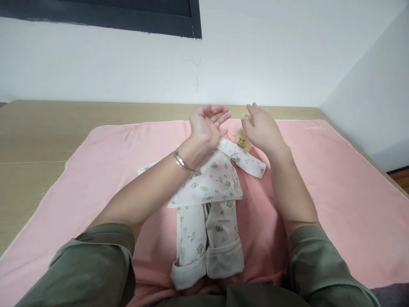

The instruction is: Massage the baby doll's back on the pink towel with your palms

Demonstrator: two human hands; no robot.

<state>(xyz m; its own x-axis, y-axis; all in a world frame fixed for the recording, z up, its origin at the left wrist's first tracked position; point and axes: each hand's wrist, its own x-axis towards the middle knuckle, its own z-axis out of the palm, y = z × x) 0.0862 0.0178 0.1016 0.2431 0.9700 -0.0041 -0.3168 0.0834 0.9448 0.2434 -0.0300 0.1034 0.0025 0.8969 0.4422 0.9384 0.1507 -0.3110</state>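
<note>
My left hand [206, 125] is raised above the baby shirt, palm turned up and fingers spread, with nothing in it. To its right, my right hand [263, 130] has its fingers stretched forward and its thumb apart. It partly covers a small yellowish container [243, 140] with a dark face-like print; whether they touch I cannot tell. Below my hands lies a white baby shirt [207, 183] printed with small animals, one sleeve spread to the right. Matching baby trousers [220, 226] extend toward me from under its hem, their leg ends turned up.
A pink blanket [335, 192] lies under the clothes on a light wooden surface [38, 136]. Behind rises a white wall [128, 72] with a dark-framed panel [128, 15] at the upper left. Another wall section [377, 85] stands at the right.
</note>
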